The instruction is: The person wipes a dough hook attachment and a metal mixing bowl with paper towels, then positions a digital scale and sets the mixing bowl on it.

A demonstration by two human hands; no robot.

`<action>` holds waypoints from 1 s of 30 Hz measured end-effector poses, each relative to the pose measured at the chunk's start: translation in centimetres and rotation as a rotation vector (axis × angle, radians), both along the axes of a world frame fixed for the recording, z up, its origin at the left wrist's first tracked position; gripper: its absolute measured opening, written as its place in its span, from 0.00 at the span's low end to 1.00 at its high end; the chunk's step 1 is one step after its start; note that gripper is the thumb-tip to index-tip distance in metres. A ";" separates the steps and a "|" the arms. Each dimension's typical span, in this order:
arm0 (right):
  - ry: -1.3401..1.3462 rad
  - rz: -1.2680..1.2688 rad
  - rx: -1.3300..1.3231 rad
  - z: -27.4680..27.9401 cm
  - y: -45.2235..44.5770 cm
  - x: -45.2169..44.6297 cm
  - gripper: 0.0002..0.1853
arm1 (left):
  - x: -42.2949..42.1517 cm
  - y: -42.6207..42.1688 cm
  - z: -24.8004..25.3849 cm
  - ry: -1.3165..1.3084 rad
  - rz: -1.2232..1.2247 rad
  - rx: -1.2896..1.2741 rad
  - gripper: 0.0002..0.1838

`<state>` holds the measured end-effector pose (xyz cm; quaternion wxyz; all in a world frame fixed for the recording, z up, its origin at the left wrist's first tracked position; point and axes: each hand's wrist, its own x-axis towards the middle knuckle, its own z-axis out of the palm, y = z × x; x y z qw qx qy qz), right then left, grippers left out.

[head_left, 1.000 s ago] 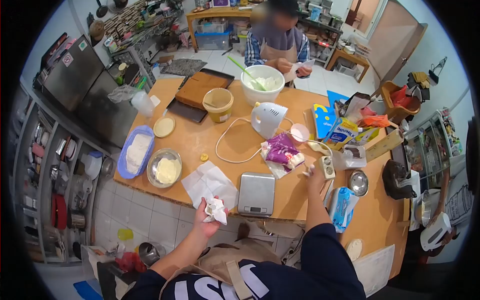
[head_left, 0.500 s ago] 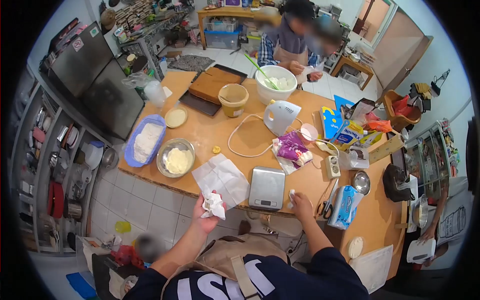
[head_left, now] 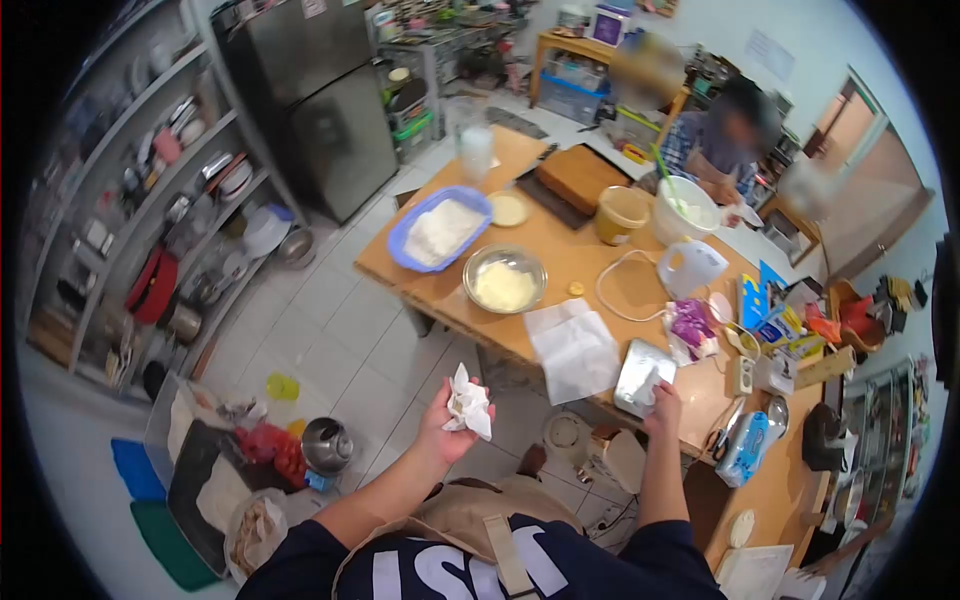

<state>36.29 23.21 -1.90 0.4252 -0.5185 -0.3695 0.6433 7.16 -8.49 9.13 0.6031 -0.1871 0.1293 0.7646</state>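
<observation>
Beyond the table's front edge, over the floor, my left hand [head_left: 447,425] is closed round a crumpled white tissue [head_left: 469,405]. My right hand [head_left: 662,408] is at the front corner of the silver kitchen scale [head_left: 636,378], its fingers pinching a small white piece of tissue [head_left: 655,384]. White paper sheets [head_left: 575,347] lie left of the scale and overhang the edge slightly. Behind them stands a metal bowl of pale yellow cream [head_left: 504,281]. To its left is a blue-purple tub of white powder [head_left: 440,232].
A brown cake [head_left: 584,179], a yellow-brown tub [head_left: 620,216], a white bowl [head_left: 686,213] and a hand mixer [head_left: 691,268] stand farther back. Scissors [head_left: 716,442] and a blue tissue pack [head_left: 744,450] lie right. Another person [head_left: 715,145] sits behind the table. Bags and pots stand on the floor at left.
The view has swung left, showing more shelves and floor. My right hand has come from beside the power strip to the scale, with the small white piece. The tissue stays in my left hand.
</observation>
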 end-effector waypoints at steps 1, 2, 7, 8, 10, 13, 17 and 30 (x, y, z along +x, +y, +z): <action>0.080 0.062 -0.066 1.8 -3.3 -3.5 0.13 | -0.5 -1.1 0.3 -0.001 0.009 -0.022 0.23; 0.119 0.209 -0.084 3.3 -6.4 -6.9 0.13 | -1.0 -2.0 0.5 0.000 0.020 -0.042 0.23; 0.143 0.716 -0.093 11.9 -22.4 -21.8 0.13 | -3.3 -6.1 1.2 0.017 0.117 -0.065 0.23; 0.070 0.815 0.114 13.1 -24.9 -23.7 0.14 | -3.7 -6.8 1.9 0.081 0.098 -0.020 0.22; -0.069 0.972 0.595 14.6 -28.1 -26.3 0.14 | -4.8 -7.8 0.5 0.048 0.195 -0.084 0.21; -0.297 1.164 1.247 14.5 -30.9 -28.2 0.17 | -6.3 -8.6 -1.8 0.033 0.362 -0.198 0.21; -0.220 1.341 1.223 15.2 -32.4 -30.2 0.22 | -8.2 -9.7 0.0 0.043 0.422 -0.355 0.23; -0.305 0.826 1.318 13.8 -13.4 -34.4 0.24 | -16.8 -0.8 -1.8 0.095 0.304 -0.390 0.17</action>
